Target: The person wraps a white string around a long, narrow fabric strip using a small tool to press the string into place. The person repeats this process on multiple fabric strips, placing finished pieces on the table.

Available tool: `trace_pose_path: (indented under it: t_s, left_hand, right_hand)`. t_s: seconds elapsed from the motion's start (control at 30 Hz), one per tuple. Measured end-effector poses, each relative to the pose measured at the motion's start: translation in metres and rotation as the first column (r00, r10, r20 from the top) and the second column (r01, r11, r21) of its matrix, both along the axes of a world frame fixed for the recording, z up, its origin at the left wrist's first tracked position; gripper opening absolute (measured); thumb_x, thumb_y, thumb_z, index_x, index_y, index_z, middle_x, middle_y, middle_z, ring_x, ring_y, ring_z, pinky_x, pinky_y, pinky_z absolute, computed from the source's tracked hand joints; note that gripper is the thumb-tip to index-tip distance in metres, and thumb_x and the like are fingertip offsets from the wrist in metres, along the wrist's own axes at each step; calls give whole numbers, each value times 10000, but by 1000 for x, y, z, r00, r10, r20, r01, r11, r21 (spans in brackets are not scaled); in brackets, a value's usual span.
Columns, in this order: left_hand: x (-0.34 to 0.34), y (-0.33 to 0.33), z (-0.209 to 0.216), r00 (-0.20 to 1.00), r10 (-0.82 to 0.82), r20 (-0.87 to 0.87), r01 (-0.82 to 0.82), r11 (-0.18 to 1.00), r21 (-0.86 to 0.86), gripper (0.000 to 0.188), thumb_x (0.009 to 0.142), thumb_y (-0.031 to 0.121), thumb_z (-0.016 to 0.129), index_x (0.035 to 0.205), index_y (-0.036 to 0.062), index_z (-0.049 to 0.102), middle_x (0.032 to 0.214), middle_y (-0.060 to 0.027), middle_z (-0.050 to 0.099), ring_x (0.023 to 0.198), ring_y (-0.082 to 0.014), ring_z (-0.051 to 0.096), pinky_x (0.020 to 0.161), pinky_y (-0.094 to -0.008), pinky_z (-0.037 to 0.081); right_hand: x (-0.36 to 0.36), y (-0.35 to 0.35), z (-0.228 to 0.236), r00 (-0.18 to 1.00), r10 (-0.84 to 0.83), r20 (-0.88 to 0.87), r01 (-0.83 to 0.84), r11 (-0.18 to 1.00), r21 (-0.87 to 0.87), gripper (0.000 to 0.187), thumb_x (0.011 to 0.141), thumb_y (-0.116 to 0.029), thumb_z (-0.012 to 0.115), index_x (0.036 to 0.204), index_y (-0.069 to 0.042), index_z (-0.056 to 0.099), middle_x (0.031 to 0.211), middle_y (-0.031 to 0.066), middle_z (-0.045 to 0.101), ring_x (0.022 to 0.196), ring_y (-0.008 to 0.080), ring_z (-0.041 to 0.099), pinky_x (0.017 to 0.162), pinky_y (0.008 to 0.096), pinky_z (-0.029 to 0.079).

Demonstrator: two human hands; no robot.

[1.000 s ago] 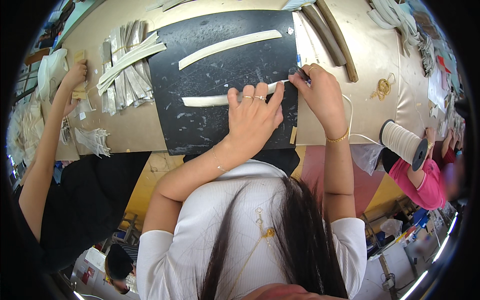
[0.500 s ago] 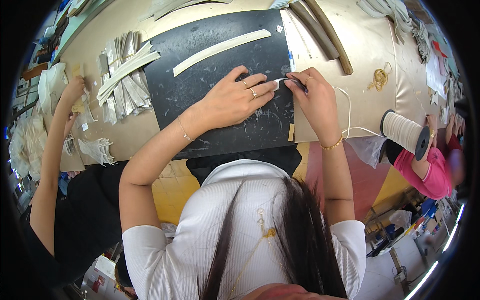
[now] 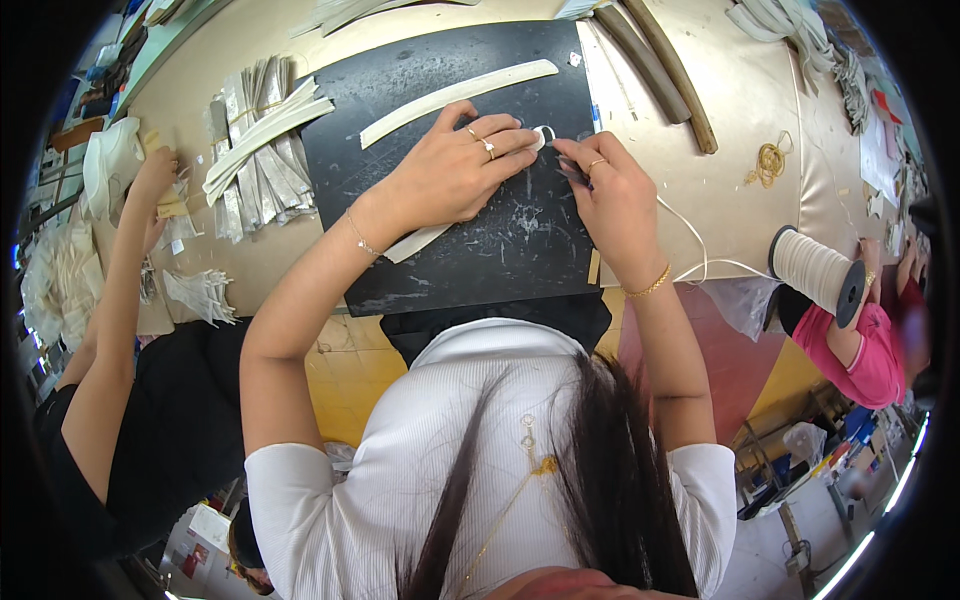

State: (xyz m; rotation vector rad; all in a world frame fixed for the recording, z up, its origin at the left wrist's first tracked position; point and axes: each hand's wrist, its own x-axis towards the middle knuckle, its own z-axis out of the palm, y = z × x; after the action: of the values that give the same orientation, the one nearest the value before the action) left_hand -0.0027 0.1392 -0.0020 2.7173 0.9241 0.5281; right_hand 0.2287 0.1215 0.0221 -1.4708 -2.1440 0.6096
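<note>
My left hand (image 3: 460, 170) lies over the black mat, its fingers bent together on a white strip (image 3: 418, 243). Most of that strip is hidden beneath the hand; a pale end shows by the fingertips. A thin white cord (image 3: 548, 131) curls there, between my two hands. My right hand (image 3: 615, 190), just to the right, is closed in a pinch at the cord. Something small and dark shows under its fingers, too covered to name. Another white curved strip (image 3: 460, 100) lies flat beyond my left hand.
The black mat (image 3: 400, 290) covers the table's middle. A white cord spool (image 3: 815, 270) stands right, its cord trailing to me. Bundled strips (image 3: 262, 150) lie left, brown rods (image 3: 650, 65) far right. A co-worker's arm (image 3: 120, 270) reaches in at left.
Both hands have moved slightly left and away from me. A length of strip now shows under my left wrist, and the cord at my fingertips curls up into a small loop.
</note>
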Motion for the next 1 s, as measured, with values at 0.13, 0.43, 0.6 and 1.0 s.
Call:
trace_pose_path:
  t_s: [0.13, 0.43, 0.6, 1.0]
  left_hand:
    - [-2, 3, -4, 999, -11, 52, 11, 1000, -16, 321, 853, 110, 700, 1174, 109, 685, 1287, -9, 640, 1228, -199, 570, 1032, -436, 378]
    - [-2, 6, -6, 994, 5, 110, 3, 997, -74, 307, 856, 110, 712, 1163, 119, 703, 1276, -16, 655, 1239, -216, 570, 1043, -445, 360]
    - [-2, 6, -6, 991, 15, 131, -2, 995, -99, 305, 857, 99, 705, 1162, 115, 712, 1269, -21, 655, 1240, -221, 570, 1043, -442, 357]
    - [-2, 5, -6, 991, 28, 132, -11, 992, -126, 319, 866, 92, 696, 1183, 122, 705, 1282, -22, 648, 1257, -224, 548, 1052, -458, 338]
  right_hand:
    - [-1, -10, 1, 999, 38, 24, -38, 999, -36, 437, 762, 57, 743, 1173, -91, 733, 917, 74, 628, 779, 255, 664, 708, 366, 541]
    - [-6, -20, -8, 989, 80, 122, -83, 996, 15, 531, 777, -3, 719, 1298, -99, 678, 899, 51, 560, 805, 226, 645, 643, 361, 541]
    - [-7, -21, -9, 980, 81, 179, -92, 994, 55, 475, 836, -31, 676, 1307, -83, 670, 896, 51, 552, 811, 216, 642, 632, 355, 540]
    - [-11, -21, -5, 980, 65, 190, -69, 997, 18, 576, 769, 62, 678, 1325, -85, 665, 917, 74, 576, 794, 248, 636, 677, 369, 522]
